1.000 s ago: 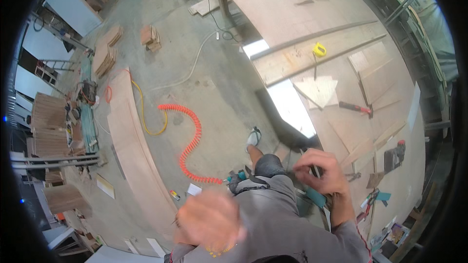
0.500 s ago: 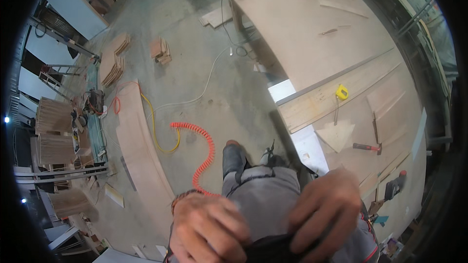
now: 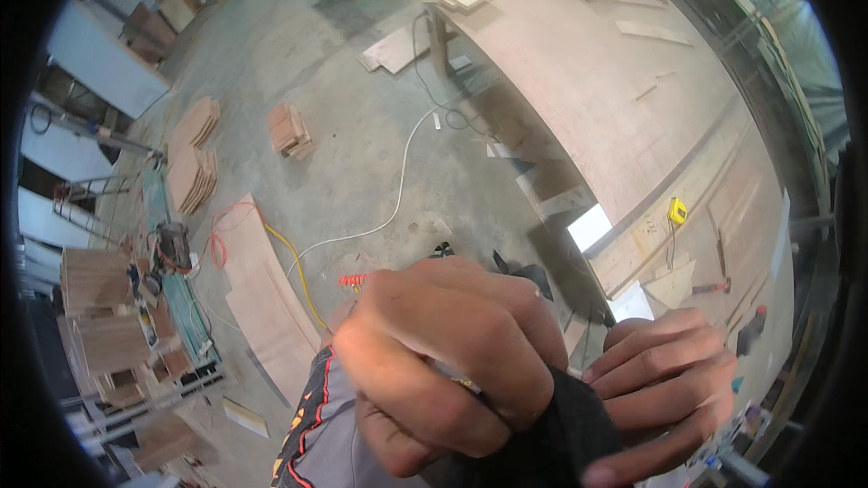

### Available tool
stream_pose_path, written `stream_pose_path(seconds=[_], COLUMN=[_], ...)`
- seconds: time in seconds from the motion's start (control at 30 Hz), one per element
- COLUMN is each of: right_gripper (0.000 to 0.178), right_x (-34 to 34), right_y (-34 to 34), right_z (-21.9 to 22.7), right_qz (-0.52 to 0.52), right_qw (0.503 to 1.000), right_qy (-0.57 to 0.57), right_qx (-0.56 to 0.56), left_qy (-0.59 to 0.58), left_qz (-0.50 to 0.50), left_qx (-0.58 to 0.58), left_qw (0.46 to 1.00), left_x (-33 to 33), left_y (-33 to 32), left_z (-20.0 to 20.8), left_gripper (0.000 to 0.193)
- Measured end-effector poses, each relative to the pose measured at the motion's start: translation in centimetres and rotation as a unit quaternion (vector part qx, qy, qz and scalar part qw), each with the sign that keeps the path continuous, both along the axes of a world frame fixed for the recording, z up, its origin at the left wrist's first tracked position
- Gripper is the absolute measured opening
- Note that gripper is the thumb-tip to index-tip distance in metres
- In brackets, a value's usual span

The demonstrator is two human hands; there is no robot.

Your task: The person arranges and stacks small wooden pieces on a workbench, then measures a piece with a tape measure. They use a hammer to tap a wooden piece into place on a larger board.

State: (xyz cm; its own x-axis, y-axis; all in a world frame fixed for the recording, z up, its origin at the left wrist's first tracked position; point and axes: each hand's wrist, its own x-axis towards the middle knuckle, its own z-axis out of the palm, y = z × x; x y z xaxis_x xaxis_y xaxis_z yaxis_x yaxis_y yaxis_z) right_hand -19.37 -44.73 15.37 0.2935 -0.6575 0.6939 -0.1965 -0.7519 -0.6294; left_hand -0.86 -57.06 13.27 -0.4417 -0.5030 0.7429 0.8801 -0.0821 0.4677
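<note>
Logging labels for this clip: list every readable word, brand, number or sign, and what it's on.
None readable enough to quote.
Pale plank on the table: faint marks, too small to read.
Sheeting, upper right: marks, too blurred.
Yellow tape measure: any markings too small.
Black cloth between left hand and right hand: no text visible.

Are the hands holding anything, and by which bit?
A black cloth: the left hand grips its upper-left part; the right hand is at its right side, grip unclear.
</note>
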Motion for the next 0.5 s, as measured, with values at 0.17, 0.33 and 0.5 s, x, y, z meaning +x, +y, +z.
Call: stream_pose_path(seconds=[0.17, 0.33, 0.5], right_gripper=[0.017, 0.011, 0.014], right_x=[0.9, -0.1, -0.9], right_y=[-5.2, -10.4, -14.5], right_z=[-2.5, -2.3, -3.8], right_qz=[-0.055, 0.127, 0.035], right_qw=[0.970, 0.939, 0.895], right_qy=[-0.225, -0.287, -0.318], right_qx=[-0.073, -0.143, -0.311], left_qy=[-0.014, 0.015, -0.005], left_qz=[-0.084, -0.185, 0.105], left_qx=[0.043, 0.059, -0.007], left_qw=[0.995, 0.981, 0.994], left_x=[-0.7, -1.1, -1.6], left_y=[-8.1, -13.4, -13.4], left_z=[-0.7, 0.8, 1.9], left_gripper=[0.007, 0.014, 0.020])
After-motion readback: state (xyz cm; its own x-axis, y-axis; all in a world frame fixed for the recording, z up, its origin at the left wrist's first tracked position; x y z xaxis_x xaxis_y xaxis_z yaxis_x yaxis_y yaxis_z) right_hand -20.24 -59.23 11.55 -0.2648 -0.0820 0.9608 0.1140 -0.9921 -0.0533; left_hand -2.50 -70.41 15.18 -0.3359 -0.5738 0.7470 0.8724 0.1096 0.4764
